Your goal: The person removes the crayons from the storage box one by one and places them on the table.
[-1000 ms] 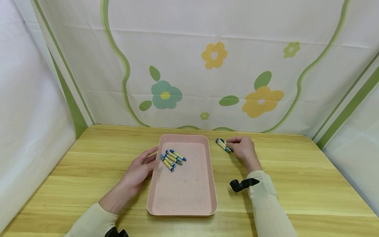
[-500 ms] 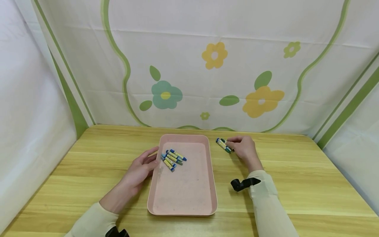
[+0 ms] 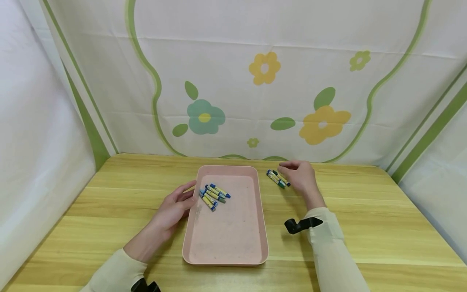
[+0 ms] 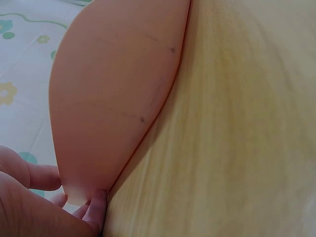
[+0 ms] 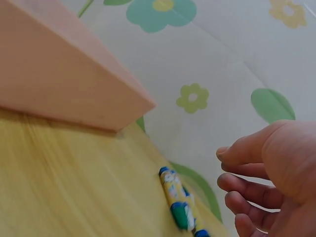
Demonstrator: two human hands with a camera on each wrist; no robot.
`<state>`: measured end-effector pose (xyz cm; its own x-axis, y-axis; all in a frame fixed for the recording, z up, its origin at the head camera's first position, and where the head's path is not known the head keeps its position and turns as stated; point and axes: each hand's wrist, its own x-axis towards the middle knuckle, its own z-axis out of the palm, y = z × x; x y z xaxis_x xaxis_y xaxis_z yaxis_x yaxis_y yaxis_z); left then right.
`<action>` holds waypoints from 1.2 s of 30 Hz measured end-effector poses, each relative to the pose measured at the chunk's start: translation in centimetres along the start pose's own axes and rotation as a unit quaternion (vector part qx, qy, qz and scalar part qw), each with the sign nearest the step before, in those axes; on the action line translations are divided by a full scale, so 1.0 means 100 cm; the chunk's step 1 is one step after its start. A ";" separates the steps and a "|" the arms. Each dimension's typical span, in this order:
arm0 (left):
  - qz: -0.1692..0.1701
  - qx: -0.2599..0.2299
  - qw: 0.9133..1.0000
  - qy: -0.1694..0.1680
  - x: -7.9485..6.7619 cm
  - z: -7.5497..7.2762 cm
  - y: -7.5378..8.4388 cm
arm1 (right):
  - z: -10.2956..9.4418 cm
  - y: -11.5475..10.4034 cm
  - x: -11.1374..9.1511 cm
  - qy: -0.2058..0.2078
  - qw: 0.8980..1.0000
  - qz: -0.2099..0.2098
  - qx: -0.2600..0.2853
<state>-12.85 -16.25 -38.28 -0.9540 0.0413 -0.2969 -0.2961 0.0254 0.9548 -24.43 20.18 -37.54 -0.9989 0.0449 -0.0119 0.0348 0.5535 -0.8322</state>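
Several blue and green crayons (image 3: 211,196) with yellow wrappers lie loosely side by side in the left half of a pink tray (image 3: 230,239). My left hand (image 3: 170,213) rests against the tray's left wall from outside, its fingers fairly straight; the left wrist view shows a thumb (image 4: 44,177) at the rim and fingers low on the wall. A small cluster of crayons (image 3: 276,179), one green-tipped (image 5: 174,197), lies on the table right of the tray. My right hand (image 3: 301,178) hovers just beside and above them, fingers loosely bent, holding nothing.
The wooden table (image 3: 357,227) ends at a white curtain (image 3: 226,61) printed with flowers behind it, and similar cloth hangs at both sides. A black strap mount (image 3: 300,226) sits on the right wrist, another (image 3: 144,286) on the left.
My right hand has let go of the crayons on the right and lifted slightly up and away, uncovering a blue-ended one. The left hand and tray stay in place.
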 end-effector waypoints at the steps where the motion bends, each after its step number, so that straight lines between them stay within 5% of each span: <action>1: 0.000 0.000 1.000 -0.001 0.000 0.000 0.000 | 0.000 -0.002 0.000 0.002 1.000 -0.002 0.005; 36: 0.001 -0.001 1.000 -0.005 -0.002 0.001 0.001 | -0.008 -0.065 -0.027 0.013 0.994 -0.099 0.043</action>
<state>-12.71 -16.19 -38.08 -0.9541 0.0512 -0.2951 -0.2943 0.0223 0.9554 -21.96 17.10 -31.64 -0.9849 -0.0354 0.1695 -0.1655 0.4807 -0.8611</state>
